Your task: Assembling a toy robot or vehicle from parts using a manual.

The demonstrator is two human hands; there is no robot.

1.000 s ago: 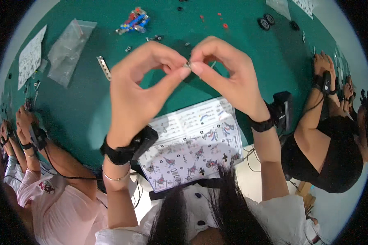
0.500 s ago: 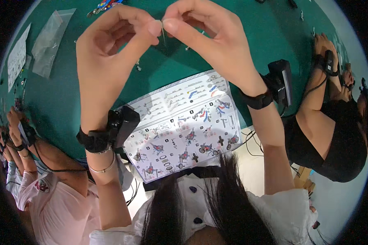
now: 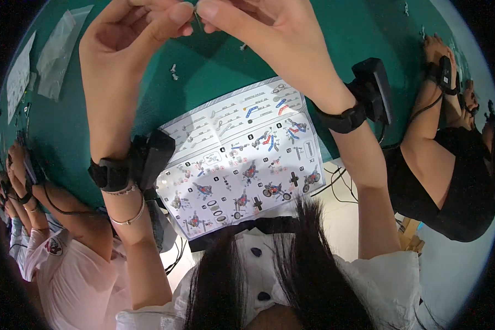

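Observation:
At the top edge of the view my left hand (image 3: 127, 47) and my right hand (image 3: 275, 41) meet, raised above the green table (image 3: 214, 71). Thumb and fingers of each are pinched together. Between the fingertips shows a small, thin, pale piece (image 3: 197, 15), too little of it visible to tell its kind. Below my hands lies a printed instruction sheet (image 3: 225, 190) with pictures of a model motorcycle's assembly steps. Some small metal screws (image 3: 174, 71) rest on the table between my forearms.
A clear plastic bag (image 3: 60, 55) and a white paper (image 3: 21, 77) lie at the left. Black devices (image 3: 371, 91) are strapped to my wrists. Co-workers' arms (image 3: 432, 132) reach in from the right, and others (image 3: 74, 212) from the left. Cables (image 3: 338, 181) hang past the table edge.
In the picture, both hands have shifted up and left, still pinched together around the thin piece. The sheet and table items shift slightly as well, and the screws between my forearms now show more clearly.

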